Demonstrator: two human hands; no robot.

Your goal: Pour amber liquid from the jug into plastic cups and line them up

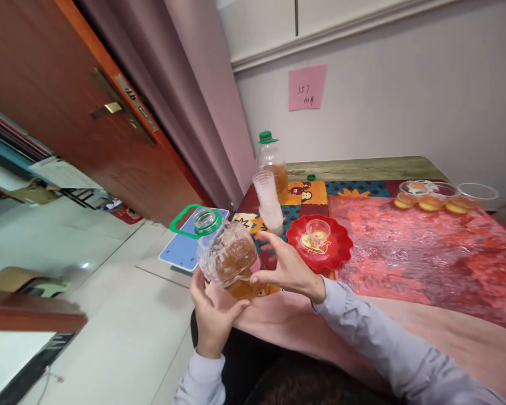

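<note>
A clear plastic jug of amber liquid leans to the left, its uncapped mouth and green handle ring at the upper left. My left hand grips its lower left side with the thumb along the underside. Beside the jug's right side, my right hand has its fingers spread; whether they touch the jug is hard to tell. Just beyond it, a red scalloped plate carries a small clear cup. A tall stack of clear cups stands behind the jug.
A second jug with a green cap stands behind the stack. A loose green cap lies near the table's back. Three cups with yellowish liquid stand at the right on the red covering. A blue board is at the left.
</note>
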